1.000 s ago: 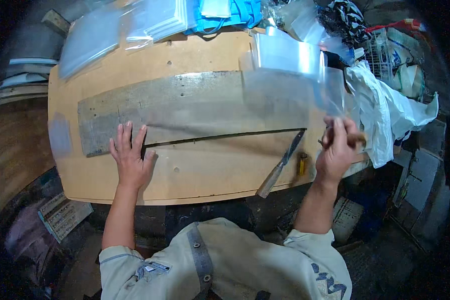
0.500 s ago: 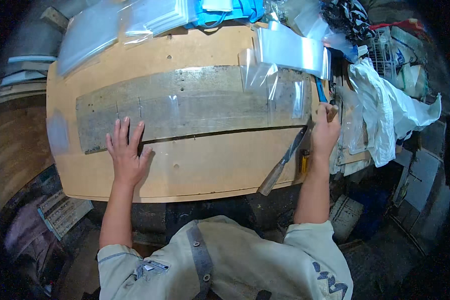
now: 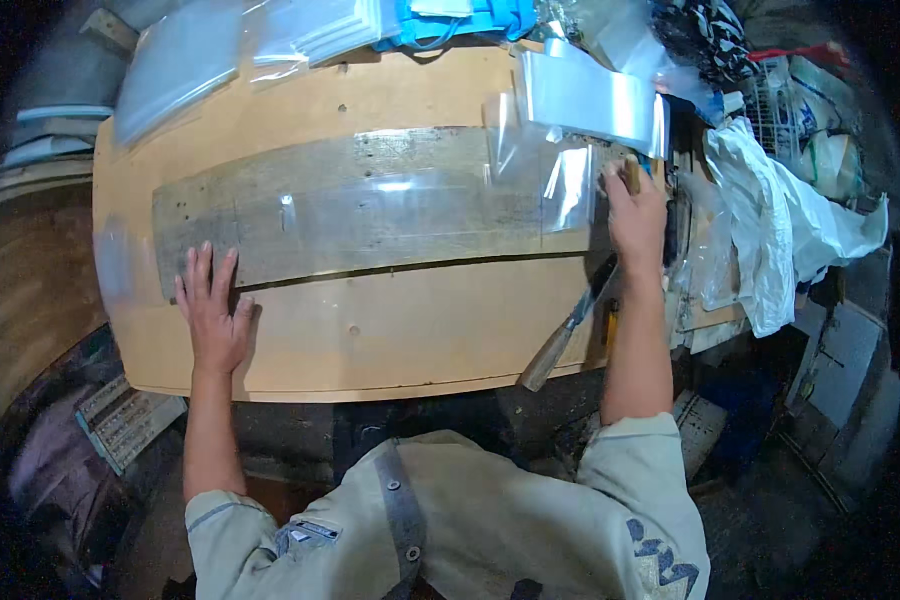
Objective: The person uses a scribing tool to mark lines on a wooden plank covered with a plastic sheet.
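Note:
My left hand (image 3: 213, 318) lies flat with fingers spread on the left front edge of a worn grey wooden board (image 3: 300, 170). Clear plastic film (image 3: 420, 205) stretches over the board, its shine catching the light. At the board's right end, my right hand (image 3: 637, 215) is closed on a wooden-handled tool (image 3: 632, 175); its working end cannot be made out. Beside the right forearm a knife (image 3: 550, 355) with a worn wooden handle rests across the table's front edge, dark blade pointing away from me. A yellow lighter (image 3: 612, 325) sits close by, partly covered by that forearm.
A roll of clear film (image 3: 590, 100) occupies the far right of the tan table (image 3: 420, 340). Stacked clear plastic sheets (image 3: 180, 70) and a blue bag (image 3: 460, 22) line the far edge. White plastic sacking (image 3: 760, 220) hangs at the right.
My left hand has slid left along the board. The right hand, still gripping the wooden-handled tool, has moved farther away and slightly left. Reflections on the film have shifted.

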